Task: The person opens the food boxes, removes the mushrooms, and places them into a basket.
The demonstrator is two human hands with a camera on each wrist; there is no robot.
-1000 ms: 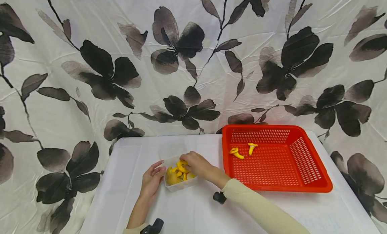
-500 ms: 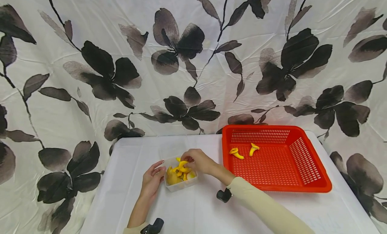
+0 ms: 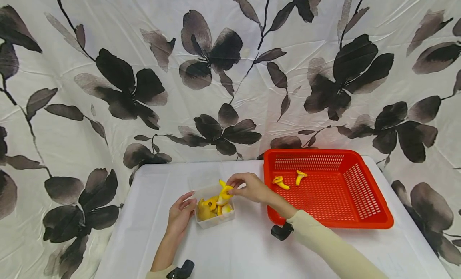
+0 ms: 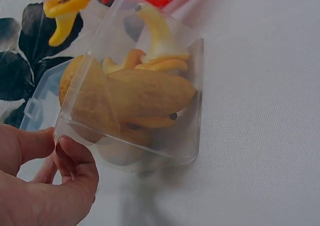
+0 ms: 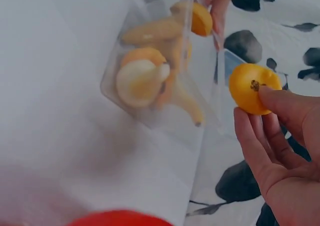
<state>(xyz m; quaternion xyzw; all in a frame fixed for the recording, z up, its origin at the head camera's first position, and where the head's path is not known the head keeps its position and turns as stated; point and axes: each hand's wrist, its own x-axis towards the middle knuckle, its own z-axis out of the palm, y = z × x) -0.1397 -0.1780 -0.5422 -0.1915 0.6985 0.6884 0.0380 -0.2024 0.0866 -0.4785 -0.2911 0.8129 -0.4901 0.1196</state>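
Note:
My left hand (image 3: 181,215) pinches the rim of a clear plastic container (image 4: 192,153) at its left side. Several yellow and orange pieces lie inside, among them a long, rough, potato-like piece (image 4: 150,91) and a pale one with a curved neck (image 4: 160,33). Between the thumb and fingertips of my right hand (image 3: 253,187) is a yellow toy mushroom (image 5: 250,88), its round cap and curved stem showing in the left wrist view. It is held just over the container's right rim. Two similar yellow mushrooms (image 3: 281,183) lie in the red basket.
The red perforated basket (image 3: 331,223) stands at the right of the white-covered table (image 3: 245,247). Behind the container lies its clear lid (image 4: 37,103), swung back. A floral cloth (image 3: 216,91) hangs along the table's back edge.
My right hand has risen out of the container, moving up and right with the mushroom in its fingers. The left hand stays at the container's rim.

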